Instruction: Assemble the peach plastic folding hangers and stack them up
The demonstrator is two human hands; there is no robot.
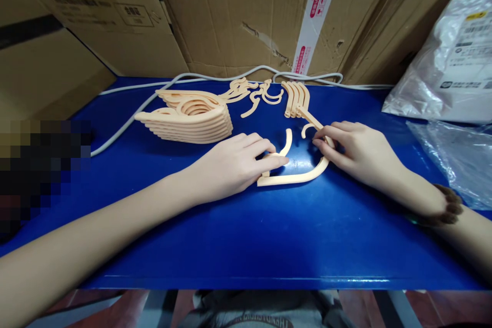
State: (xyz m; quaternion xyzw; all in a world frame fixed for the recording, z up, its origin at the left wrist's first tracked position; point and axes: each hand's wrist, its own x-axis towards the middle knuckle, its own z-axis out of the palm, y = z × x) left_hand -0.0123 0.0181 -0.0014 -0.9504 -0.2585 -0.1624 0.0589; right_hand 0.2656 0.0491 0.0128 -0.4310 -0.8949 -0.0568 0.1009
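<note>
Near the middle of the blue table lies a cream plastic hanger frame [295, 179], partly hidden by both hands. My left hand [240, 166] is closed on a cream piece at the frame's left end, with a curved end [288, 139] sticking up beyond the fingers. My right hand [355, 151] pinches a straight cream bar [310, 118] at the frame's right end. A small hook tip [305, 130] shows beside the right fingertips. To the left sits a neat stack of cream hangers [188, 125]. Loose hooks [251, 104] and a row of curved pieces [296, 97] lie behind the hands.
Cardboard boxes [230, 15] stand along the back of the blue table [246, 246]. A white cable [128, 125] runs along the rear and left. Clear plastic bags [442, 66] lie at the right. The table's front edge is near the person's body.
</note>
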